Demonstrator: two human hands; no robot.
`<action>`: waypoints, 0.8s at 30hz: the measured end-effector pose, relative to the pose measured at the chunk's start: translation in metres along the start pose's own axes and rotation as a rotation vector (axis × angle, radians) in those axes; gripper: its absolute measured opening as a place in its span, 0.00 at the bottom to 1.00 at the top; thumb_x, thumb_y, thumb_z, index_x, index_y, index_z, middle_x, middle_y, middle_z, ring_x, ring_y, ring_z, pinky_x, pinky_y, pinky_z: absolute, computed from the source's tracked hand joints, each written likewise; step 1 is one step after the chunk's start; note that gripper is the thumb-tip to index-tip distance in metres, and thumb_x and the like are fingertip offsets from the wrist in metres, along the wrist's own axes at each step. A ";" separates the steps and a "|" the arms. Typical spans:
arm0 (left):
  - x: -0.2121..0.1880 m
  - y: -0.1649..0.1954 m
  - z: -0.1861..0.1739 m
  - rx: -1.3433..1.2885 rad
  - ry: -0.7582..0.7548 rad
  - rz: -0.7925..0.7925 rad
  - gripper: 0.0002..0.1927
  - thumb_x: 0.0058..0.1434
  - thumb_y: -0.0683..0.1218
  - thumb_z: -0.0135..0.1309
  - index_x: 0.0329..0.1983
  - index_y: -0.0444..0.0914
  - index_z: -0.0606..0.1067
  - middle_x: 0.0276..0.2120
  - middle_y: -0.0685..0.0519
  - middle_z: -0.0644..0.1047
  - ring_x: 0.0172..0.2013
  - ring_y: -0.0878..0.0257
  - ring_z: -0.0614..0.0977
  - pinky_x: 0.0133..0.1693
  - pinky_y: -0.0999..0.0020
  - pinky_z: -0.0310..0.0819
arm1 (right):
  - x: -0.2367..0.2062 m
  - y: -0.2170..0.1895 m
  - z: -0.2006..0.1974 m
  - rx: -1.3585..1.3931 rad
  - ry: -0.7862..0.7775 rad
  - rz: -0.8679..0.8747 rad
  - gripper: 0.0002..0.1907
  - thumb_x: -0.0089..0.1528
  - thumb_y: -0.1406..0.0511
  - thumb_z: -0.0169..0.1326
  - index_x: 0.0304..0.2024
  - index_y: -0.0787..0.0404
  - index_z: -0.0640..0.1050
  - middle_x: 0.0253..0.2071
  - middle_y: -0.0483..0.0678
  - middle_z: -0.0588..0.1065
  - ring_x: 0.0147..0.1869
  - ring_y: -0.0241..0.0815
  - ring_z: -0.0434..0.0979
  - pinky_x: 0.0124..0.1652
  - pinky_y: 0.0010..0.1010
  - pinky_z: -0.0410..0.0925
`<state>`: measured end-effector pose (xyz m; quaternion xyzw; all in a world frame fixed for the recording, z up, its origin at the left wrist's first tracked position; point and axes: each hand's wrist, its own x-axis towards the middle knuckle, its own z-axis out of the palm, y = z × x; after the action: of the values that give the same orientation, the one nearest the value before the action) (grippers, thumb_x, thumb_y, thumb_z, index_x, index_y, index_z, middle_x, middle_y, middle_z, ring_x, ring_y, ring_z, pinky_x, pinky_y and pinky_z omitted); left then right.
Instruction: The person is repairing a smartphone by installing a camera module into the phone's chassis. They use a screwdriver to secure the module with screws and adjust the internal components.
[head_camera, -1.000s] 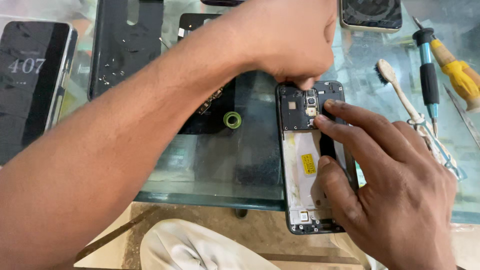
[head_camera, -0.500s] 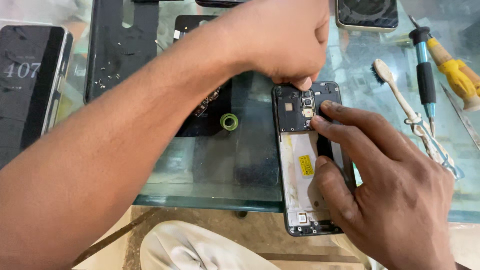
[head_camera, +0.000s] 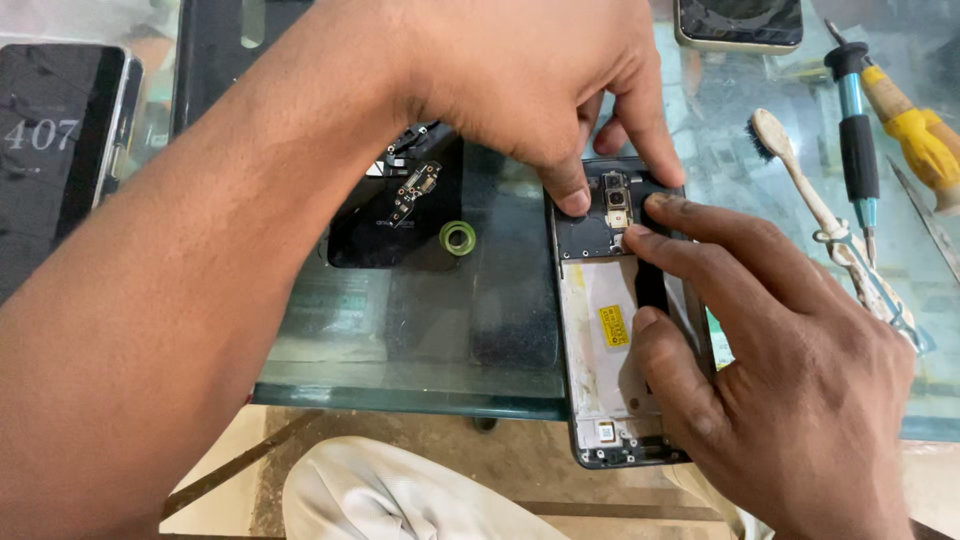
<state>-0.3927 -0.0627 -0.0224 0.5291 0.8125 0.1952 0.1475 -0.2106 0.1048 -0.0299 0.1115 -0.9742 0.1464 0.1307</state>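
We have the opened phone (head_camera: 612, 330) lying back-side up at the front edge of the glass table (head_camera: 400, 340), its lower end jutting out past that edge. Its pale inner frame shows a small yellow sticker (head_camera: 613, 326), and the camera module (head_camera: 614, 200) sits in the dark upper part. Our left hand (head_camera: 530, 80) reaches across from the left and presses thumb and forefinger down on the phone's top end, either side of the camera module. Our right hand (head_camera: 790, 370) rests on the phone's right side, fingers spread and pressing flat, gripping nothing else. Just left of the phone lie a small green ring (head_camera: 457, 238) and a dark circuit board part (head_camera: 395, 205). Toward the right edge lie a worn toothbrush (head_camera: 800, 180), a blue-tipped screwdriver (head_camera: 857, 150) and a yellow-handled tool (head_camera: 915, 135). Another phone (head_camera: 55, 150) rests at the left edge.
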 end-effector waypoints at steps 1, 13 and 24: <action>0.000 0.000 0.000 0.009 0.004 -0.003 0.30 0.42 0.48 0.75 0.52 0.52 0.83 0.29 0.59 0.79 0.26 0.66 0.80 0.24 0.66 0.72 | 0.000 0.000 0.000 0.005 0.009 -0.009 0.18 0.57 0.64 0.58 0.51 0.55 0.83 0.55 0.43 0.78 0.45 0.45 0.82 0.37 0.37 0.72; -0.002 0.005 -0.002 -0.035 -0.020 0.034 0.30 0.43 0.45 0.74 0.52 0.53 0.83 0.27 0.60 0.78 0.26 0.68 0.79 0.26 0.68 0.72 | -0.003 -0.001 0.000 0.029 -0.024 0.081 0.19 0.54 0.64 0.61 0.49 0.55 0.82 0.57 0.39 0.80 0.25 0.39 0.73 0.30 0.33 0.68; -0.006 0.031 -0.006 0.114 -0.060 -0.216 0.35 0.35 0.47 0.77 0.52 0.53 0.82 0.24 0.58 0.79 0.24 0.66 0.81 0.26 0.64 0.72 | 0.000 -0.002 -0.001 0.069 -0.035 0.059 0.19 0.55 0.65 0.60 0.49 0.59 0.83 0.57 0.43 0.80 0.25 0.37 0.74 0.28 0.31 0.68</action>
<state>-0.3683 -0.0574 -0.0022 0.4516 0.8698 0.1156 0.1617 -0.2100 0.1033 -0.0283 0.0898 -0.9736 0.1816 0.1053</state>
